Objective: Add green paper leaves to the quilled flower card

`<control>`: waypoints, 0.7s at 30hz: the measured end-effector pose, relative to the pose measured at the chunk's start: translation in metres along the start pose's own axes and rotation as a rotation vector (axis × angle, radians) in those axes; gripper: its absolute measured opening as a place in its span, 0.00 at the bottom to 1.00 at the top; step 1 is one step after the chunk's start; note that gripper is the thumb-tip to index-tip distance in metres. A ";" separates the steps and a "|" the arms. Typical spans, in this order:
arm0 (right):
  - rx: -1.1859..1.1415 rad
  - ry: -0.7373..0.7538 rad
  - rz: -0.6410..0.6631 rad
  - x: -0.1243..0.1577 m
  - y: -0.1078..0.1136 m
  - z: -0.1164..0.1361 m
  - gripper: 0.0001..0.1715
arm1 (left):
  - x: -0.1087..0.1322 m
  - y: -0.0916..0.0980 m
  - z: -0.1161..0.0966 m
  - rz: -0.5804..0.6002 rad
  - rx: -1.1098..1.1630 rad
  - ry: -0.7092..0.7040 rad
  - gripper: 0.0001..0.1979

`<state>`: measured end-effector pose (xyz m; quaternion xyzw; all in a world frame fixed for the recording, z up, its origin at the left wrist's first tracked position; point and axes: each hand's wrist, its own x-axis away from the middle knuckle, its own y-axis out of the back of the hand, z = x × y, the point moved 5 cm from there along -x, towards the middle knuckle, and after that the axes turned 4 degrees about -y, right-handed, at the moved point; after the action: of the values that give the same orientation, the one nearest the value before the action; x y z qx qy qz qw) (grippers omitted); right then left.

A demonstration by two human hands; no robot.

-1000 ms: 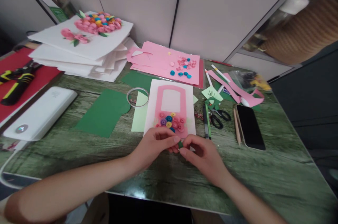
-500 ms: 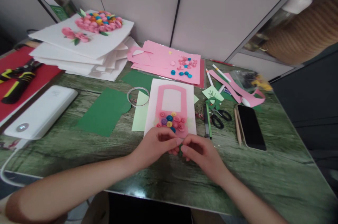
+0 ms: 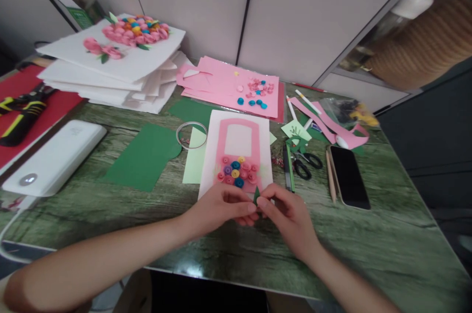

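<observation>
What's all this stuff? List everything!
Leaf: 1, green, between hands
Flower card: 1, white-pink, centre
Paper stack: 1, white, back left
Pliers: 1, black-yellow, far left
Power bank: 1, white, left
Ring: 1, silver, beside card
Green sheets: several, green, left
Pink sheets: several, pink, back middle
Scissors: 1, black, right
Phone: 1, black, right
Plastic bag: 1, clear, back right
Table: 1, green, underneath
Left hand: 1, bare, front centre
Right hand: 1, bare, front centre

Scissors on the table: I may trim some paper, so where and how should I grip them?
Take the scissors by the black handle loops, probably coming from the near right side. The loops lie spread apart and uncovered, toward the person's side, while the blades point away and are partly hidden by a green paper scrap.
</observation>
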<state>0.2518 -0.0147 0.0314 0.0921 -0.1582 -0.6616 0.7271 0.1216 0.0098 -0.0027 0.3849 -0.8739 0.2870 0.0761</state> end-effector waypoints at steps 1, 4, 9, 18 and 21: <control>0.004 0.002 -0.001 0.000 0.000 0.000 0.12 | 0.000 0.000 0.000 -0.011 0.008 0.000 0.09; 0.014 0.002 -0.001 0.001 0.000 -0.001 0.12 | 0.000 0.001 -0.002 -0.031 0.017 -0.012 0.08; 0.006 -0.020 -0.003 -0.001 0.001 -0.004 0.14 | -0.001 0.001 -0.003 -0.032 -0.002 -0.033 0.08; 0.024 -0.076 -0.019 -0.001 0.002 -0.007 0.11 | 0.001 -0.002 0.000 0.021 -0.073 -0.022 0.06; 0.026 -0.097 -0.018 -0.001 0.001 -0.009 0.12 | 0.002 -0.002 0.002 0.028 -0.098 -0.034 0.07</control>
<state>0.2556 -0.0143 0.0237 0.0709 -0.2009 -0.6696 0.7115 0.1222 0.0064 -0.0027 0.3734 -0.8934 0.2381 0.0760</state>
